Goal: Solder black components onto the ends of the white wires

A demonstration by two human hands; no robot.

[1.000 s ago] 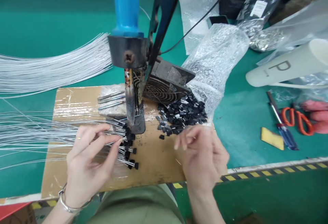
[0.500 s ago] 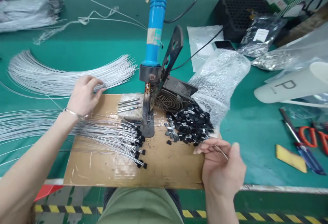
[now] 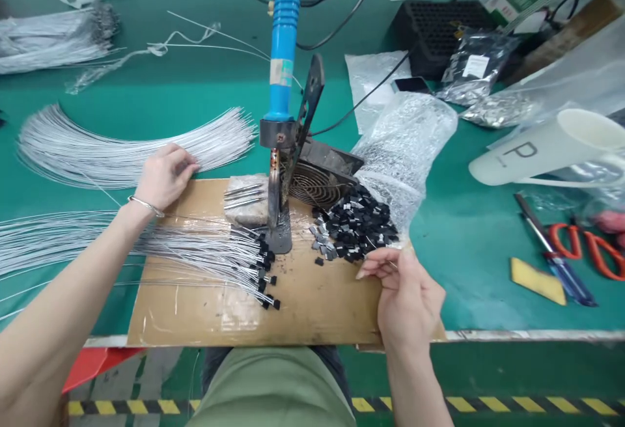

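My left hand (image 3: 166, 173) is closed, its thumb and fingertips pinched on white wires at the lower edge of a large curved bundle of white wires (image 3: 131, 153). My right hand (image 3: 410, 297) is closed around a thin metal rod (image 3: 393, 264), its fingertips at the near right edge of a pile of small black connectors (image 3: 361, 222). Much of the rod is hidden in the fingers. Between my hands, a blue-handled soldering iron (image 3: 286, 43) points down in its stand. White wires with black ends (image 3: 219, 251) lie across the cardboard (image 3: 322, 316).
A small fan (image 3: 319, 170) sits behind the connectors, beside a clear plastic bag (image 3: 410, 140). Metal tips (image 3: 244, 194) rest on a pad. To the right are a white cup (image 3: 532, 153), a yellow sponge (image 3: 537, 280), a screwdriver (image 3: 561, 271) and orange-handled scissors (image 3: 566, 241).
My right hand has moved up and left to the connector pile and turned, its fingers closing more around the rod. My left hand stays at the bundle, its fingers drawn closer together.
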